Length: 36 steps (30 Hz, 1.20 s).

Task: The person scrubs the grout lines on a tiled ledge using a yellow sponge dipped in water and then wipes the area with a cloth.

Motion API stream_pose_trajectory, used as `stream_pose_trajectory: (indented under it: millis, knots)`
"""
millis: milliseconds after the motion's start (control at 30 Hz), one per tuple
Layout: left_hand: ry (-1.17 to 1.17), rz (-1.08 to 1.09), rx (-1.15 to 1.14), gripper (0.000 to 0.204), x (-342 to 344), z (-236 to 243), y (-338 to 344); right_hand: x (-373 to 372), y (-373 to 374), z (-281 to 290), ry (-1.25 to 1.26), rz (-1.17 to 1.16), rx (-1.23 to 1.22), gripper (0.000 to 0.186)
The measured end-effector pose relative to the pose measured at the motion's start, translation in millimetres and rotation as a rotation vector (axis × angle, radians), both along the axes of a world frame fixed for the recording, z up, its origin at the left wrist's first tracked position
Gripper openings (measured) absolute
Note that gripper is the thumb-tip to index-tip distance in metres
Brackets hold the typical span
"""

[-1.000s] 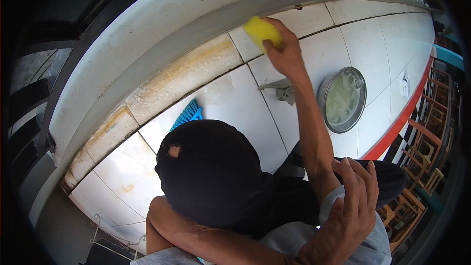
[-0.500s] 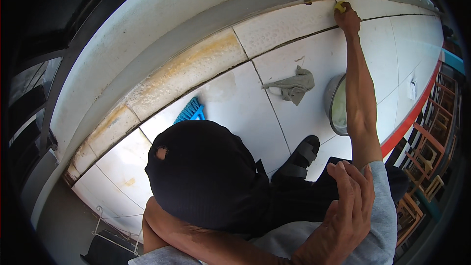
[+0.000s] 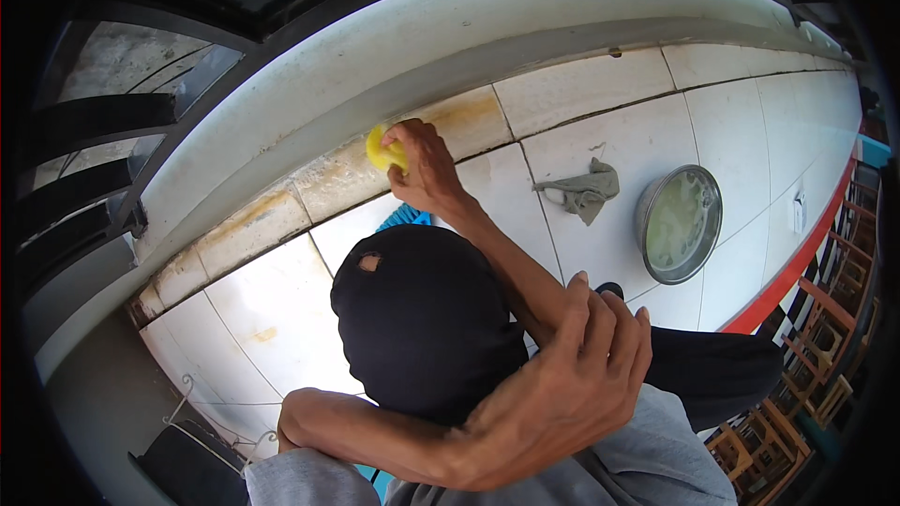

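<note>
My right hand (image 3: 427,167) is closed on a yellow sponge (image 3: 382,148), pressed to the stained strip of floor tiles (image 3: 473,117) along the foot of the wall. Brownish-yellow marks show on those tiles. My left arm crosses over my knee (image 3: 422,319), which is in black trousers with a hole. At its end my left hand (image 3: 572,375) lies by my right upper arm, fingers spread and holding nothing. Blue bristles of a brush (image 3: 403,216) show between the knee and my right forearm; the rest of it is hidden.
A grey rag (image 3: 586,189) lies crumpled on the white tiles. Right of it stands a metal basin (image 3: 645,225) of cloudy, pale green liquid. A low curved wall (image 3: 309,98) borders the tiles. Wooden furniture (image 3: 750,454) is beyond the red edge (image 3: 792,272), and a wire stand (image 3: 202,417) is at lower left.
My right hand has swept the sponge left along the wall, from the far right to the stained tiles. The basin is now uncovered, while my forearm and knee hide more of the brush and sandal.
</note>
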State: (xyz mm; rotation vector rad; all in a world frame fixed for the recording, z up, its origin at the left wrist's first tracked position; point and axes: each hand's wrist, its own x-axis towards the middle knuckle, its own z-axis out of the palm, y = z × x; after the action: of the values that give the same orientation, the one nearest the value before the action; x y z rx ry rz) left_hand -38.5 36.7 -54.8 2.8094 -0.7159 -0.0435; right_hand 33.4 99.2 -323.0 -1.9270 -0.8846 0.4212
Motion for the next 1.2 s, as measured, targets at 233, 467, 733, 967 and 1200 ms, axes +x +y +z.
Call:
stream_pose_trajectory:
  millis: [233, 467, 733, 967, 1200]
  knots:
    - [-0.483, 1.2, -0.64, 0.051, -169, -75, 137, 230, -212, -4, -0.48, -0.522, -0.411, 0.061]
    - [-0.326, 2.098, -0.011, 0.063, -384, -331, 185, 276, -216, -92, -0.601, -0.612, -0.946, 0.058]
    - [-0.29, 2.151, 0.0, 0.072, -350, -326, 194, -5, 18, -22, -0.368, -0.256, -0.562, 0.043]
    - [-0.237, 2.095, 0.001, 0.073, -337, -328, 197, -181, 216, -33, 0.129, 0.356, -0.119, 0.037]
    - [-0.254, 2.059, 0.11, 0.071, -378, -330, 197, -139, 111, 35, 0.136, 0.279, 0.147, 0.04]
